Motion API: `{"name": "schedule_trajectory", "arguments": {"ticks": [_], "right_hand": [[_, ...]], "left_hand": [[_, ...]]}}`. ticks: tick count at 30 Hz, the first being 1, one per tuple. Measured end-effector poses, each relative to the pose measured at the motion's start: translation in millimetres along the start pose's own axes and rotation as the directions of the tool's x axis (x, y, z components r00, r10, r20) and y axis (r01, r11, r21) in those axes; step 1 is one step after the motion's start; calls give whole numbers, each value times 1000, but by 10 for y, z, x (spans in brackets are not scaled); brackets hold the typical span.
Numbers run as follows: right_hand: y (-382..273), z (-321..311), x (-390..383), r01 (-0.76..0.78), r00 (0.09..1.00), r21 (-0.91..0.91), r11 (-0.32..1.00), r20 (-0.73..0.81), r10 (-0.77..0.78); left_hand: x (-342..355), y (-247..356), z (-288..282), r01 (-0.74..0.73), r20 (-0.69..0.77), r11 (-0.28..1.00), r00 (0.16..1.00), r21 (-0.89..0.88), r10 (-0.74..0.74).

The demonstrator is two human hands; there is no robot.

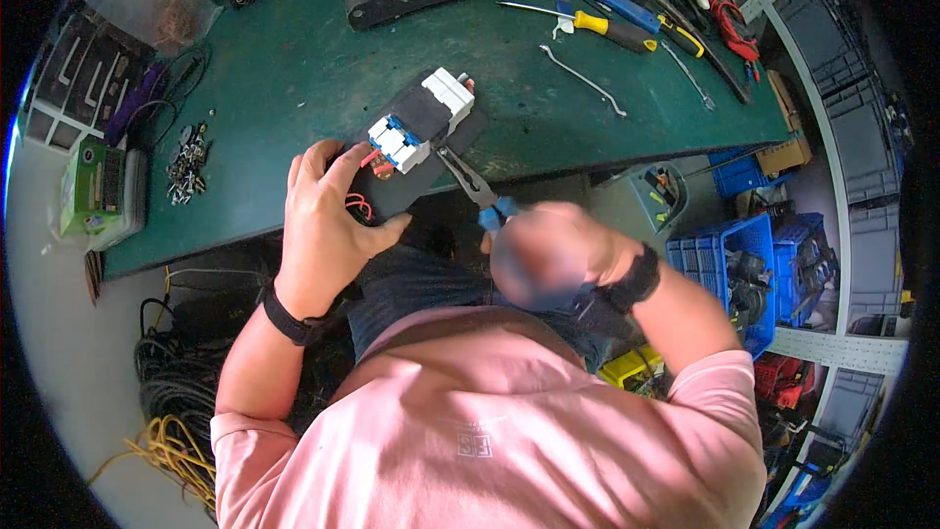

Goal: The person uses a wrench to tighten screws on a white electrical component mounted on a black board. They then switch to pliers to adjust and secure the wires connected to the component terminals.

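Note:
On the front edge of the green bench (pixel 294 69) lies a dark grey device with white plastic end blocks (pixel 448 95), blue parts and short red wires. My left hand (pixel 333 201) grips its near end, fingers on the far side by the red wires (pixel 372 157) and thumb on the near side. My right hand (pixel 553 250), partly blurred, is closed around the blue handles of a pair of pliers (pixel 472 181). The plier jaws point up and left, close beside the device's white block; I cannot tell whether they touch it.
Screws (pixel 188 167) lie in a pile at left, near a green box (pixel 93 186). Toward the back right are a screwdriver (pixel 597 24), a wrench (pixel 583 80) and red-handled tools (pixel 729 20). Blue crates (pixel 749 245) stand below at right, cables (pixel 171 362) at lower left.

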State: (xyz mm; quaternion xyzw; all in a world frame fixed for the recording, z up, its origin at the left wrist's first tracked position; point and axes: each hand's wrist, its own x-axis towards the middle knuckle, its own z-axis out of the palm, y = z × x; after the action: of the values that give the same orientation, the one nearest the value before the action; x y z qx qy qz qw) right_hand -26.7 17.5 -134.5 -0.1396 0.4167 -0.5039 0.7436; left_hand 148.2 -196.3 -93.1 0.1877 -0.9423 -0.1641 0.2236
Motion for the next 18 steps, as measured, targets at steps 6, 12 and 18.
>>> {"name": "schedule_trajectory", "arguments": {"ticks": [6,12,18], "right_hand": [[-484,-343,-91,-153,972,-216,964,144,186],[-508,-267,-160,-167,964,-253,953,160,211],[-272,-68,-136,-81,986,-157,984,130,102]], "left_hand": [[132,-130,-56,-55,63,994,996,-94,61],[108,-175,-27,-60,42,991,997,-118,66],[40,-98,5,-18,-3,998,1000,-60,17]]}}
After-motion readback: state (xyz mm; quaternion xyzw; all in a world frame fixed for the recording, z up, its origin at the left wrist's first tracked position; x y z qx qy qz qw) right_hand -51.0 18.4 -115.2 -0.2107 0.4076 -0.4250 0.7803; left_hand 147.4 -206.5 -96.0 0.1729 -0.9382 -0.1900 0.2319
